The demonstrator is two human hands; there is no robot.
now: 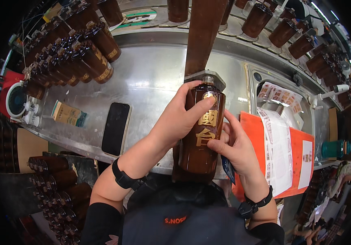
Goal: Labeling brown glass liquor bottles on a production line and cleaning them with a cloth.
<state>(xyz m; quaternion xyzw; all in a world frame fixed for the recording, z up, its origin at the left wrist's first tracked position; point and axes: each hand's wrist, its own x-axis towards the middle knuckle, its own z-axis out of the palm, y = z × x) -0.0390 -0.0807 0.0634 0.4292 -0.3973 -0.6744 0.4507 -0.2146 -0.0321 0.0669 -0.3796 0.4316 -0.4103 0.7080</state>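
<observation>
A glossy brown bottle (198, 159) with gold characters down its front lies tilted before me, its clear neck (209, 79) pointing away. My left hand (183, 114) is closed round its upper part, the thumb pressed on the round gold emblem (210, 98). My right hand (240, 149) grips the bottle's right side, its thumb on the front near the lowest gold character. Beneath that hand pokes out a dark blue, pointed thing (227, 169); its kind is unclear. Past the neck is a grey angled metal plate (220, 81) at the foot of a brown post (200, 36).
Brown bottles (93, 61) crowd the bench's far left. A phone (116, 128) and a small packet (68, 113) lie on the metal bench (151, 69). At right, an orange board (251, 126) carries label sheets (277, 151) beside a sink. More bottles (257, 20) stand along a conveyor behind.
</observation>
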